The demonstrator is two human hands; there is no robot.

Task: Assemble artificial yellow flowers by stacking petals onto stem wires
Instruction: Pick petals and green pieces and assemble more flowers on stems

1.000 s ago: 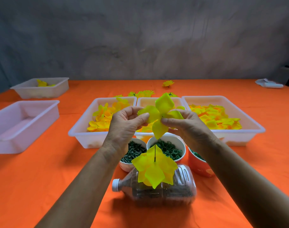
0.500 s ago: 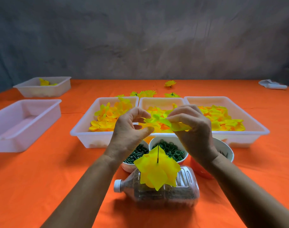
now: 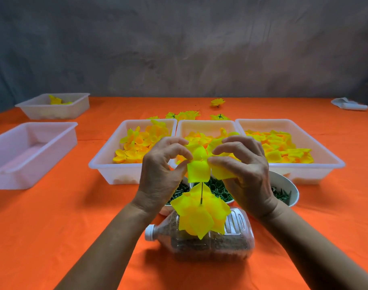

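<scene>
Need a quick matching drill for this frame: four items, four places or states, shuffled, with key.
Items:
1. petal layer
2. stem wire
3. plastic bottle
4. far-left tray

Places or states:
A. lying on its side on the orange cloth
B. pinched by the left hand and right hand
C. holds only a few yellow petals
D. upright, with petals already stacked on it

Pairs: 1-B, 2-D, 3-A, 4-C

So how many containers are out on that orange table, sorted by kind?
White plastic trays: 5, the nearest at far left
Bowls: 3, one at right
Plastic bottle lying on its side: 1
Total: 9
</scene>
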